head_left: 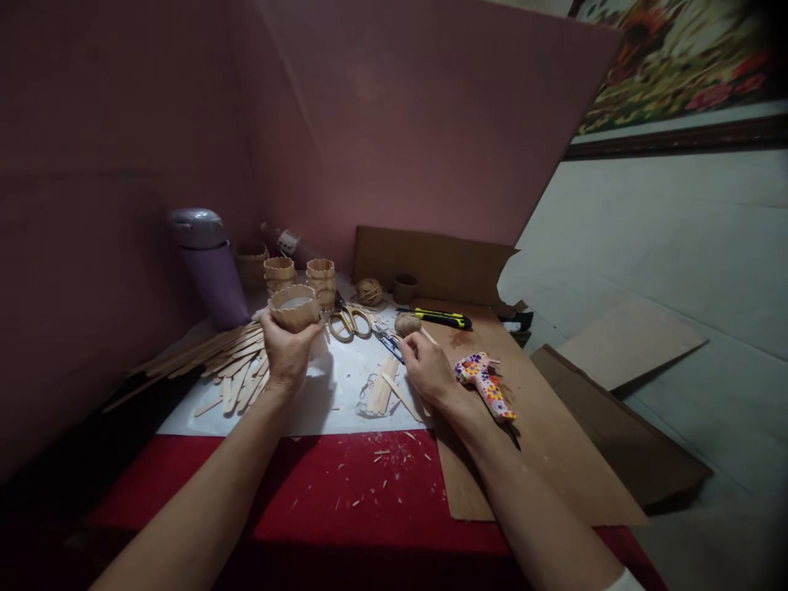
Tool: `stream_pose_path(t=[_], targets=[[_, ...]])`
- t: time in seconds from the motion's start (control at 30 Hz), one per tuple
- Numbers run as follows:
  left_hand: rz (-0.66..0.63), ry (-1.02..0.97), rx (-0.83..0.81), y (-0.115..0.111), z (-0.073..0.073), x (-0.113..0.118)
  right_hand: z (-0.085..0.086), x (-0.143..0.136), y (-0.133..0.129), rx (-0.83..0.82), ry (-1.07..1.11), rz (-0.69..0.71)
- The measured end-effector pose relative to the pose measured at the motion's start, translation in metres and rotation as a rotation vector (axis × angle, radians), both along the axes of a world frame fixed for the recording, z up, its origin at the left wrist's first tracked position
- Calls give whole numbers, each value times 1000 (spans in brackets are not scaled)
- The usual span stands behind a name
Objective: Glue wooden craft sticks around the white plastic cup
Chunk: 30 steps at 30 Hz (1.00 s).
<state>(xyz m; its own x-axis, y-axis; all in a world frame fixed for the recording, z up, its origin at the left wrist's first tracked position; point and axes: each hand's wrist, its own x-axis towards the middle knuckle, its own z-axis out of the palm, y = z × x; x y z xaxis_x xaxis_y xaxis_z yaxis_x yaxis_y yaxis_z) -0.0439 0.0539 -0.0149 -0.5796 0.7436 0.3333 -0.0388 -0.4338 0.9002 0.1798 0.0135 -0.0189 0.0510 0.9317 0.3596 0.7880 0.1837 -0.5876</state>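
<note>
My left hand (285,351) is wrapped around a round cup (295,310) faced with wooden craft sticks, held upright above the white sheet. My right hand (426,371) is closed, thumb and fingers together, low over the work surface. What it holds, if anything, is hidden. Just beyond its fingertips lies a small dark, flat item (389,345), too small to make out. A ball of twine (407,324) sits right behind these fingers. Loose craft sticks (382,392) lie beside this hand, and gold-handled scissors (350,323) rest between both hands.
Two stick-covered cups (321,279) and a purple bottle (213,275) stand at the back left. Many craft sticks (243,369) fan out on the left. A yellow-black utility knife (440,318) and a flower-patterned glue gun (486,386) lie on the cardboard (542,460).
</note>
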Motion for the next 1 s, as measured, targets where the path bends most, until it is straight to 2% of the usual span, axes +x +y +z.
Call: stream_pose_path(t=[0.13, 0.27, 0.4, 0.5, 0.63, 0.7, 0.8, 1.0], targets=[[-111, 29, -77, -5, 2, 4, -2, -6, -5, -37, -128, -10], [-345, 130, -90, -18, 5, 18, 0, -10, -9, -64, -209, 15], [-549, 318, 19, -41, 5, 37, 5, -1, 3, 23, -159, 46], [-632, 531, 172, -58, 1, 47, 18, 9, 24, -67, -75, 100], [-623, 655, 451, -72, -3, 55, 38, 2, 58, -125, -86, 169], [-557, 665, 600, -75, -3, 57, 42, -13, 74, -131, -114, 203], [-436, 650, 718, -77, -1, 55, 35, -42, 92, -134, -149, 220], [-309, 668, 734, -81, -1, 52, 15, -84, 100, -150, -184, 151]])
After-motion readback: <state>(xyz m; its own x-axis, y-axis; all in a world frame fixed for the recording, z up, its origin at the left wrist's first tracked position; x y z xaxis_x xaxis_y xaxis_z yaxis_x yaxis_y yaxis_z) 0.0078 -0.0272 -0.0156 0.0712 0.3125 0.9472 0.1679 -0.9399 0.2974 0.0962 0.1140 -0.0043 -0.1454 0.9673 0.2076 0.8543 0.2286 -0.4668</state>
